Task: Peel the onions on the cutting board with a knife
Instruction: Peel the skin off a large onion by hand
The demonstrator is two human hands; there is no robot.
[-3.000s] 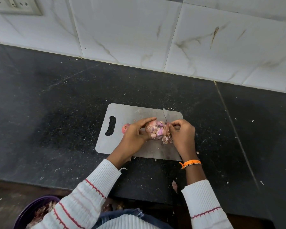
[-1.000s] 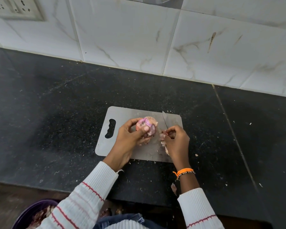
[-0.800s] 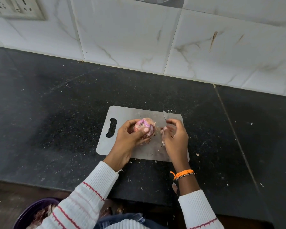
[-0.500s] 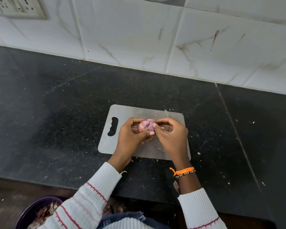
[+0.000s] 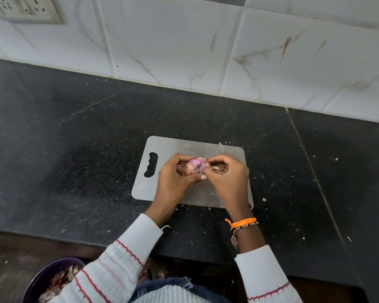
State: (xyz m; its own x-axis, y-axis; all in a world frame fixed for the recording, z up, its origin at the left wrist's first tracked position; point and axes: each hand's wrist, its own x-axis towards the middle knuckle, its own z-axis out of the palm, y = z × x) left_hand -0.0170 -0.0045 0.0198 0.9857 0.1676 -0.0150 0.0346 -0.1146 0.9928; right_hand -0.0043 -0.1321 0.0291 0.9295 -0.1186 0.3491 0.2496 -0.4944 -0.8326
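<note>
Head view: both hands work one onion above the cutting board.

The left hand (image 5: 175, 178) cups the pink onion (image 5: 195, 166), its grip curled round it, just over the grey cutting board (image 5: 169, 147) on the black desk (image 5: 74, 138). The right hand (image 5: 227, 178) has its grip clenched on the knife (image 5: 221, 148), whose blade tip pokes up behind the fingers, while its fingertips pinch at the onion's skin. A purple bowl (image 5: 37, 281) of peels sits at lower left.
</note>
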